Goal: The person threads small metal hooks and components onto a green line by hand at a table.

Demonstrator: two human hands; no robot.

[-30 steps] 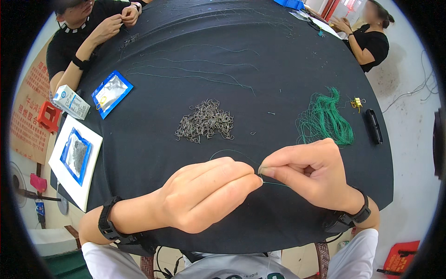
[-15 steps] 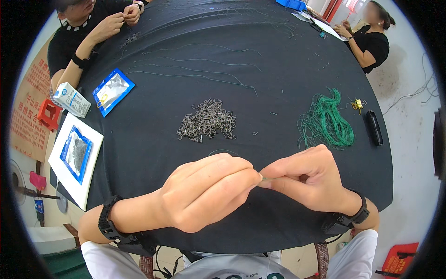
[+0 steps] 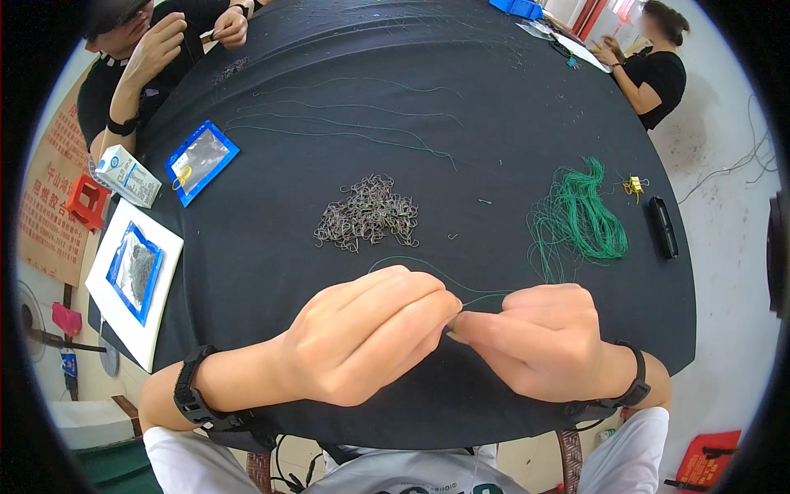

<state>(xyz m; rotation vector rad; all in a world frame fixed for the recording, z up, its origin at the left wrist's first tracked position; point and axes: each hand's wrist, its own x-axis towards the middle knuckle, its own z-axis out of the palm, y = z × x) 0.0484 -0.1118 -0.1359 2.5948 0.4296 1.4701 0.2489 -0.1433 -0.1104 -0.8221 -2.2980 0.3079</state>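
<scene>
My left hand (image 3: 366,336) and my right hand (image 3: 539,342) meet above the near part of the table, fingertips pinched together. From the left fingertips runs a thin green fishing line (image 3: 436,270), passing toward the right knuckles and curving back behind the left hand. Between the right thumb and finger a tiny dark thing shows, mostly hidden. Beyond my hands lies a heap of metal fish hooks (image 3: 368,216). To its right is a loose bundle of green line (image 3: 588,218). Two single hooks lie apart near the heap.
At left are a blue-edged packet (image 3: 200,162), a white carton (image 3: 129,176) and a white board (image 3: 152,350) bearing another packet (image 3: 136,272). A gold binder clip (image 3: 634,187) and a black case (image 3: 662,228) lie at right. Cut lines stretch across the cloth. Two people work across the table.
My right hand has rolled over and dipped at the fingertips, its knuckles turning upward. More green line now shows above the pinch. Across the table at left, one person's hands have moved apart.
</scene>
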